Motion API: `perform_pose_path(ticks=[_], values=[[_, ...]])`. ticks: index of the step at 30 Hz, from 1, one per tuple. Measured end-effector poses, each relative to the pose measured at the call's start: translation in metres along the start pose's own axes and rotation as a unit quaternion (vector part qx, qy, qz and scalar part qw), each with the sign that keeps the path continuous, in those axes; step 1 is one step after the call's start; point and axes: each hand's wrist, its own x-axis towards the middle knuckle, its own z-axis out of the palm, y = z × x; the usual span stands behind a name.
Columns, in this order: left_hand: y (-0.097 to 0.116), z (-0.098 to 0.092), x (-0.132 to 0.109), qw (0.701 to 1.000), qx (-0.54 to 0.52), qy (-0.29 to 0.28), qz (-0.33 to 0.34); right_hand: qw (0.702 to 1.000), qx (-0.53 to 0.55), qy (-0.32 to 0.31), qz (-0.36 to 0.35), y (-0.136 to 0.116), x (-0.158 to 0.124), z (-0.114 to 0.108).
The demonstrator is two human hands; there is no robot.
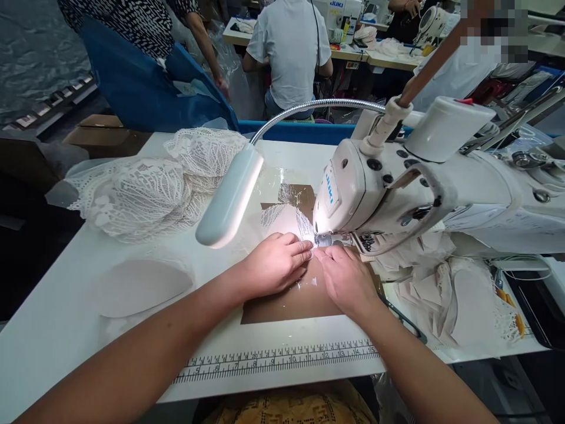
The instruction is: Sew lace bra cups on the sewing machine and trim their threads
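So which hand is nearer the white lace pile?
Left: the left hand lies to the right of the lace pile; the right hand is farther right, beyond the left hand.

White table (53,318) beneath a lace pile (143,191), brown sheet (282,309) and pale fabric pieces (474,303)

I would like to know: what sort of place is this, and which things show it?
Probably a garment sewing workshop: a JUKI sewing machine stands at the table, pale lace pieces lie heaped to its left, and a second JUKI machine stands beyond.
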Motion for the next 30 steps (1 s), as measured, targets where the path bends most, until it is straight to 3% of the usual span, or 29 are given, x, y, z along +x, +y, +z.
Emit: perform_pose_path(ticks=[24,27,30], values=[[-0.021,0.002,-0.001,0.981,0.051,0.062,-0.174,0.996,0.064,0.056,-0.014,0.005,-0.006,0.003],[-0.019,-0.007,-0.003,0.98,0.056,0.051,-0.182,0.996,0.067,0.055,-0.015,0.003,-0.006,0.001],[-0.007,-0.03,-0.006,0.981,0.08,0.028,-0.175,0.997,0.066,0.047,-0.008,0.0,-0.006,-0.004]])
